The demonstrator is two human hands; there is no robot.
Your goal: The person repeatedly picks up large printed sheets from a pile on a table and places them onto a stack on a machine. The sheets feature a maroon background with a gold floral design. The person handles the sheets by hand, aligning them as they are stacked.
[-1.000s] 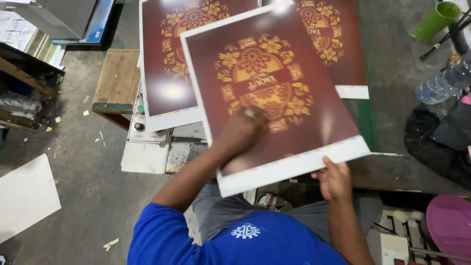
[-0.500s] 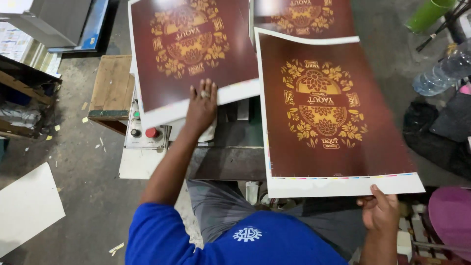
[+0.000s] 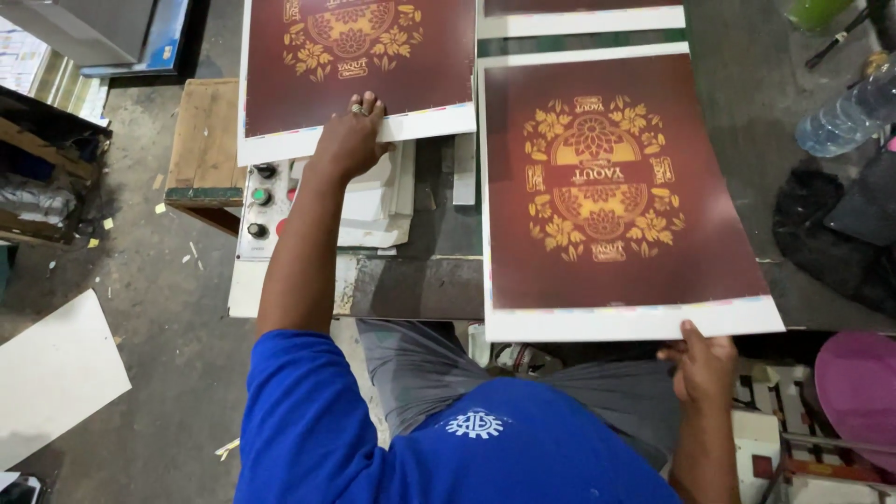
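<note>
Blue short-sleeved shirt (image 3: 373, 439) with a small white round emblem (image 3: 474, 424) printed on the upper back. Grey trousers (image 3: 439, 369) below it. Both arms bare from the sleeve down. On the left hand (image 3: 353, 140), a ring (image 3: 356, 109) on one finger. Right hand (image 3: 702, 364) without any ring visible.

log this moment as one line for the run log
left hand: flat on white margin of left printed sheet | right hand: pinching near edge of right printed sheet | control panel: untouched
</note>
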